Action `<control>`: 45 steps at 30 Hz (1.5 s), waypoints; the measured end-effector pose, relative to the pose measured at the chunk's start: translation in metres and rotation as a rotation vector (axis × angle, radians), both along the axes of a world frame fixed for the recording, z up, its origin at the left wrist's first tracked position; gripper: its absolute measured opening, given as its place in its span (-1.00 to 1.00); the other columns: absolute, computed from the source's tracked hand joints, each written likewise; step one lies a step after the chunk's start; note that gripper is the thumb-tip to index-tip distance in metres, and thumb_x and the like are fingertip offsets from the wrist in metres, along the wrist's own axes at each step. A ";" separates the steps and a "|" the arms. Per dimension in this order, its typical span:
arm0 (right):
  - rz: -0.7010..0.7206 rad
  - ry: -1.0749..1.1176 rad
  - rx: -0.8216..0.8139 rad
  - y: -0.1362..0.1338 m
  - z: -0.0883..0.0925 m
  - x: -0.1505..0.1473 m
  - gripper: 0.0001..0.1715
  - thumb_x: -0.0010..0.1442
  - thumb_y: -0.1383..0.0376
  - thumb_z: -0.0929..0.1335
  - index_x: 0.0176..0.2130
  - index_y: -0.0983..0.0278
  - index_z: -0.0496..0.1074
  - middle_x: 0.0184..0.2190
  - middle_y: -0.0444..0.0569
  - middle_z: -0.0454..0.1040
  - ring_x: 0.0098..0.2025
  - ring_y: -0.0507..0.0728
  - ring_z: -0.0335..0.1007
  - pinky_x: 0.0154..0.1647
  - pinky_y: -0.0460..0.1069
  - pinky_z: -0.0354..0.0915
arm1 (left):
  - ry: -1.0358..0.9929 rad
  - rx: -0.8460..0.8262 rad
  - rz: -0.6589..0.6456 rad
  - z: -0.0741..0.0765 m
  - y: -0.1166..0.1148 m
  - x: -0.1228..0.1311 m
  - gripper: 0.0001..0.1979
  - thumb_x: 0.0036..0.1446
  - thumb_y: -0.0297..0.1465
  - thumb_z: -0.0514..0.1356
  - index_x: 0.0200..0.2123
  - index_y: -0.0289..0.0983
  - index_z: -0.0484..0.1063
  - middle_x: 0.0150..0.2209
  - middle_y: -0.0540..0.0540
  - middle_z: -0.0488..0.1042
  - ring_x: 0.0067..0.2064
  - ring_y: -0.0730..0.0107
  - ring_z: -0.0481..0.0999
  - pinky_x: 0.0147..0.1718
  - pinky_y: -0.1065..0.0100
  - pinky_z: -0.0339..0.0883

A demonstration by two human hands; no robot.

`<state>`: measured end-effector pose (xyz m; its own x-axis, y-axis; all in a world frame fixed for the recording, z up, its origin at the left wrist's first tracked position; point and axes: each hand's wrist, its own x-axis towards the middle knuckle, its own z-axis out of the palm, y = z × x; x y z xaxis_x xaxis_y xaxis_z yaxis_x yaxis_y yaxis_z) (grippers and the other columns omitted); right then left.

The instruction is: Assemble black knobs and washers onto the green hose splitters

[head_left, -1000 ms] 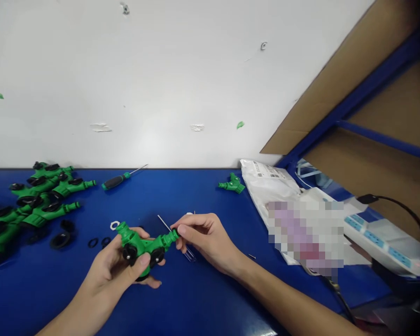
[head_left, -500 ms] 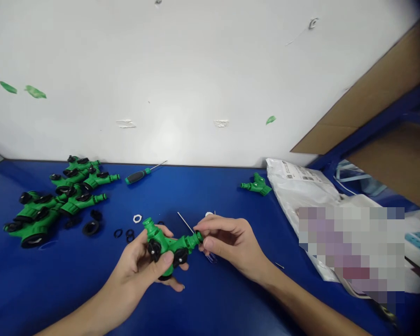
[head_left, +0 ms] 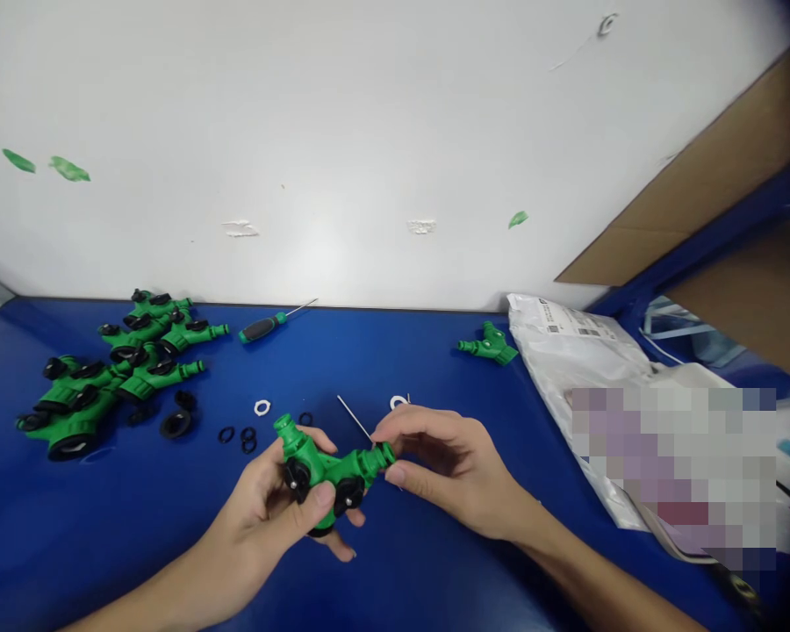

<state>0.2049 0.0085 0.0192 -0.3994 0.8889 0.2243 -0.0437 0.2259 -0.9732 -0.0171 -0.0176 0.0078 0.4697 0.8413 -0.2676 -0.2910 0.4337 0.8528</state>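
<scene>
A green two-way hose splitter with two black valve knobs rests in my left hand. The left fingers wrap behind its body and the thumb presses on the front. At the splitter's right outlet, the thumb and fingertips of my right hand pinch around the end, where a black O-ring shows. Behind the hands, a thin metal rod lies on the table; its lower end is hidden by the right hand. A white ring is partly covered by that hand.
Several green splitters are piled at the left beside black caps. Loose black rings and a white ring lie nearer. Further back are a screwdriver and a splitter without knobs. A plastic bag covers the right side.
The splitter and both hands have shifted slightly right and down. The right fingertips have slid a little off the outlet's end, so more of it shows. The view has shifted slightly.
</scene>
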 end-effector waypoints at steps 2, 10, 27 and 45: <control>0.045 -0.102 0.058 -0.001 0.006 0.004 -0.83 0.20 0.36 0.44 -0.15 0.26 0.53 -0.31 -0.02 0.50 -0.33 0.05 0.41 -0.30 -0.03 0.39 | 0.006 -0.005 -0.014 0.001 -0.001 0.000 -0.68 0.18 -0.24 0.30 -0.08 -0.22 0.34 -0.23 -0.16 0.56 -0.22 0.17 0.60 -0.33 0.19 0.57; 0.074 -0.176 0.177 -0.001 0.013 0.008 -0.80 0.19 0.39 0.45 -0.13 0.26 0.53 -0.38 -0.06 0.52 -0.41 0.03 0.38 -0.38 -0.05 0.36 | -0.132 -0.043 -0.110 -0.004 0.003 -0.001 -0.72 0.22 -0.32 0.28 -0.05 -0.23 0.33 -0.24 -0.17 0.59 -0.26 0.23 0.63 -0.36 0.28 0.56; -0.016 0.004 0.077 -0.001 0.002 0.000 -0.74 0.16 0.40 0.47 -0.11 0.17 0.61 -0.29 -0.01 0.47 -0.33 0.05 0.37 -0.35 -0.05 0.38 | -0.025 -0.013 -0.103 -0.006 0.000 0.003 -0.68 0.23 -0.21 0.25 -0.07 -0.24 0.29 -0.21 -0.15 0.54 -0.20 0.23 0.60 -0.30 0.23 0.57; 0.074 -0.070 0.053 0.026 -0.006 0.008 -0.72 0.35 0.15 0.32 -0.06 0.19 0.54 -0.13 0.05 0.54 -0.22 0.12 0.48 -0.23 0.03 0.42 | -0.062 0.000 -0.171 -0.009 -0.009 0.006 -0.57 0.11 -0.17 0.35 -0.22 -0.26 0.18 -0.34 -0.02 0.48 -0.30 0.46 0.54 -0.23 0.32 0.43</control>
